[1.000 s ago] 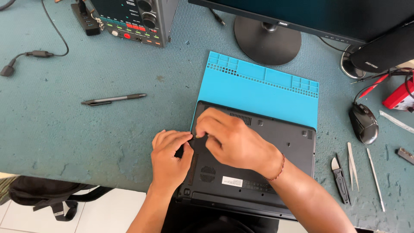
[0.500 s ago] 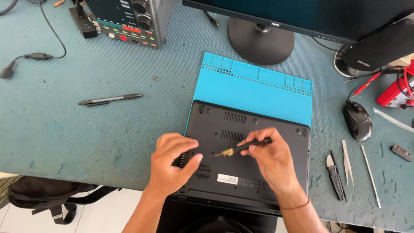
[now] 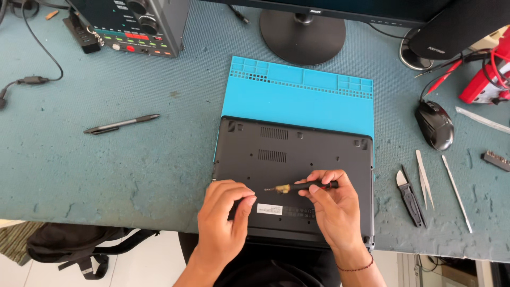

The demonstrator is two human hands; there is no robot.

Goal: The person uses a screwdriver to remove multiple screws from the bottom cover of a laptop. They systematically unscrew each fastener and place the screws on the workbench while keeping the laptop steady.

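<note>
Covering most of the view, a worn teal counter (image 3: 106,159) is seen from above, and a bright blue work mat (image 3: 303,98) with small tray compartments along its far edge is lying on it. A dark grey laptop (image 3: 297,154) is resting upside down with its far part on the mat and its near edge at the counter's front; its flat base is marked by vent slots, small screw recesses and a white label near the front edge.

The left hand (image 3: 223,223) is being held over the near left part of the base, fingers curled inward and thumb meeting the fingertips; whether anything is pinched there cannot be told. The right hand (image 3: 332,204) is closed around a slim screwdriver (image 3: 300,186), gripped between thumb and fingertips. The tool is being held almost level just above the base, its black handle inside the fingers, a yellowish collar beyond them and a thin metal tip pointing toward the left hand.

Beyond the mat, a monitor stand (image 3: 303,34) is standing. To the right, a black mouse (image 3: 434,125), a black cutter (image 3: 410,194) and pale tweezers (image 3: 424,178) are lying on the counter. To the left, a dark pen (image 3: 121,124) is lying well apart from the laptop.
</note>
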